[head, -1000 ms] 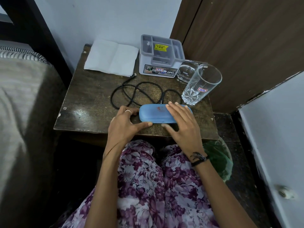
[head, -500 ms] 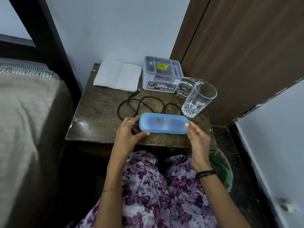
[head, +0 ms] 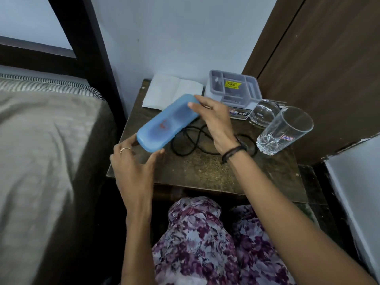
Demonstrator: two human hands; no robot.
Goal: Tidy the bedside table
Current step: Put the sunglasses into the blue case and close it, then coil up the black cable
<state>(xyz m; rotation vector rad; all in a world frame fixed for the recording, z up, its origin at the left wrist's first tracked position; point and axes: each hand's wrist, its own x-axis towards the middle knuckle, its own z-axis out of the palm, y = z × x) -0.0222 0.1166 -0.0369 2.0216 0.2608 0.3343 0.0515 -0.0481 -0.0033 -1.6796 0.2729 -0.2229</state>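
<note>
A long blue case (head: 167,122) is lifted above the dark wooden bedside table (head: 205,171), turned diagonally from near left to far right. My right hand (head: 213,118) grips its far end. At the case's near end, my left hand (head: 133,163) has its fingers spread, and the thumb and fingertips touch or nearly touch the case. A black cable (head: 195,142) lies coiled on the table under my right wrist. Behind it stands a grey-and-white organiser box (head: 234,93), and a folded white cloth (head: 170,93) lies at the back left.
A tall clear glass (head: 283,130) stands at the table's right side, with a second, lower glass (head: 263,112) behind it. A bed (head: 41,151) borders the table on the left. A brown door (head: 320,58) is on the right. My knees are below the front edge.
The blue case has been lifted off the table's front edge and swung to the left and back, now lying diagonally. My right hand moved to its far end; the left hand's grip loosened.
</note>
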